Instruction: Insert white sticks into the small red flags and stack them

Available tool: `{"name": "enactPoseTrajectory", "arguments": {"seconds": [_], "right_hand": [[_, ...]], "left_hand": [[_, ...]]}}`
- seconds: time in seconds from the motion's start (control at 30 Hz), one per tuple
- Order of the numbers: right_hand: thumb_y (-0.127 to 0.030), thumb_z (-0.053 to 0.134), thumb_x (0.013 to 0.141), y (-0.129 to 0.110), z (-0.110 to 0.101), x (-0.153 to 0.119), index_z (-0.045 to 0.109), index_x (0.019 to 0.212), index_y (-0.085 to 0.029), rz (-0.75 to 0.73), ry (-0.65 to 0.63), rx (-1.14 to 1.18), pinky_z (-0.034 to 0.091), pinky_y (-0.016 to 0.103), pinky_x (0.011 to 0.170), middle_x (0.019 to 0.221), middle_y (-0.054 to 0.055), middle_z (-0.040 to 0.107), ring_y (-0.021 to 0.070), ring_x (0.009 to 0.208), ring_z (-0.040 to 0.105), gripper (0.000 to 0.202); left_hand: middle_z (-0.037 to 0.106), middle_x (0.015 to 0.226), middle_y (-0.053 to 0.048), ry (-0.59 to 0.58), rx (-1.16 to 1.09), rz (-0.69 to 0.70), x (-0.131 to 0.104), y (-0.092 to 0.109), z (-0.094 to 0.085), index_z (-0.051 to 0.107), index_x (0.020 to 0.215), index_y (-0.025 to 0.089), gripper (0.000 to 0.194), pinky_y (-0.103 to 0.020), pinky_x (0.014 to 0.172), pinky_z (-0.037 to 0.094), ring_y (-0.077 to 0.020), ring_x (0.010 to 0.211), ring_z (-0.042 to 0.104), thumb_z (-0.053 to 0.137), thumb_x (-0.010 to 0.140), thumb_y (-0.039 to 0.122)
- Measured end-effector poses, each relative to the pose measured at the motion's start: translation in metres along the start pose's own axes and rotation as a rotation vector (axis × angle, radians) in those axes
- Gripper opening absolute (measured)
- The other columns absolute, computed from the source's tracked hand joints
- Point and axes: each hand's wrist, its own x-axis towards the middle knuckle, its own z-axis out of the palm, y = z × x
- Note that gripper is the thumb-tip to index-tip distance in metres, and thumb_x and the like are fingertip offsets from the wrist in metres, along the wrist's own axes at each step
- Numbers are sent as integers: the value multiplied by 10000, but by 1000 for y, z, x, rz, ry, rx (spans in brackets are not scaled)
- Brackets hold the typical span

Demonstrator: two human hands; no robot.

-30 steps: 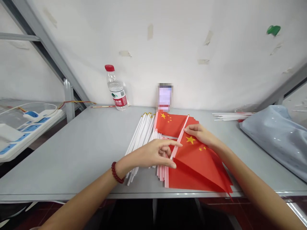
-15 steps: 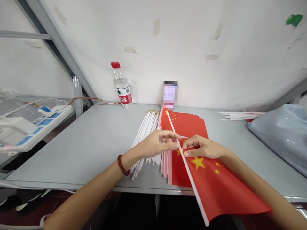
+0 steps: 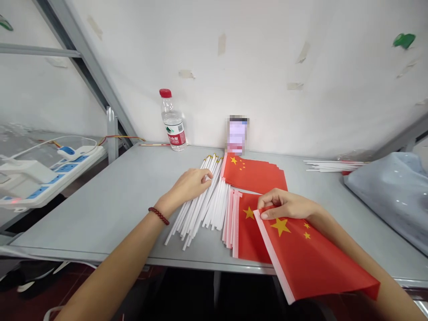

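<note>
My right hand point(image 3: 287, 204) pinches the top corner of a red flag point(image 3: 321, 263) with yellow stars, near its white sleeve. No stick shows in this sleeve. My left hand point(image 3: 192, 185), with a beaded bracelet, is over a pile of white sticks point(image 3: 214, 209). Its fingers are curled with thumb and index close together; what they hold, if anything, I cannot make out. Between the hands lie two stacks of red flags, one farther back point(image 3: 257, 176) and one nearer point(image 3: 250, 243), partly under the held flag.
A water bottle point(image 3: 174, 131) and a blurred phone point(image 3: 237, 136) stand by the wall. On the left is a power strip point(image 3: 56, 176) with cables. More white sticks point(image 3: 334, 166) and a grey-blue bag point(image 3: 391, 191) are on the right of the table point(image 3: 100, 209).
My left hand has moved left, away from the flag, to the stick pile. The white stick along the held flag's sleeve is gone from there. My right hand still holds the flag.
</note>
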Motion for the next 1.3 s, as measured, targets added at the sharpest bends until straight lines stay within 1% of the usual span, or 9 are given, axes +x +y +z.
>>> {"name": "enactPoseTrajectory", "arguments": {"seconds": [0.23,0.37,0.47,0.6,0.77,0.93,1.07,1.13,1.3], "right_hand": [[-345,639,805,2,3,6,624,736,-151,-9,48,44,304,225,517,577,-51,455,70,522,354,206],[-381,630,808,-1,6,8,595,719,-161,-30,227,105,292,219,503,554,-64,405,64,495,332,241],[-425,613,816,-3,10,10,592,759,-163,-40,393,94,334,225,544,629,-35,475,83,558,416,269],[-439,560,855,-3,15,14,609,766,-160,-114,489,-27,360,239,597,715,-7,513,102,635,449,296],[-468,527,863,-3,9,9,610,829,-174,-84,450,-126,355,242,548,671,-11,516,101,577,430,308],[-410,699,716,6,-18,-7,631,889,-190,100,392,-350,434,279,653,846,25,616,152,716,548,289],[-298,637,735,15,-33,-13,626,909,-189,168,314,-337,467,308,718,886,41,644,190,804,607,205],[-269,602,744,16,-34,-13,623,868,-186,169,271,-358,467,311,713,842,37,650,191,787,610,151],[-244,587,733,9,-29,-12,626,864,-186,192,270,-452,446,295,653,849,39,646,185,761,587,149]], "left_hand": [[646,771,-45,-27,157,4,-1,0,-1,668,958,205,273,-279,629,369,-197,707,576,463,799,288],[643,788,-51,7,113,-6,-1,4,-4,662,859,181,221,-284,634,368,-185,704,556,474,795,279],[625,746,-27,14,-155,67,-4,22,0,651,802,168,266,-264,635,378,-152,682,527,462,837,352],[497,584,23,-387,-524,179,-14,59,16,556,642,154,358,-218,469,307,-82,502,387,471,840,440],[421,468,43,-470,-650,73,-20,72,26,389,522,169,372,-205,395,273,-64,408,354,501,817,367],[426,354,39,-541,-730,-128,-18,60,19,461,495,169,426,-204,354,294,-69,292,371,486,828,433],[458,344,14,-623,-702,-119,-19,60,15,498,463,157,473,-219,381,329,-67,269,370,449,838,441],[496,401,15,-560,-624,-121,-18,58,12,517,503,157,428,-227,385,338,-72,280,388,457,826,431],[438,455,48,-105,-255,-183,-7,42,6,523,609,182,282,-233,412,302,-98,374,416,483,790,394]]}}
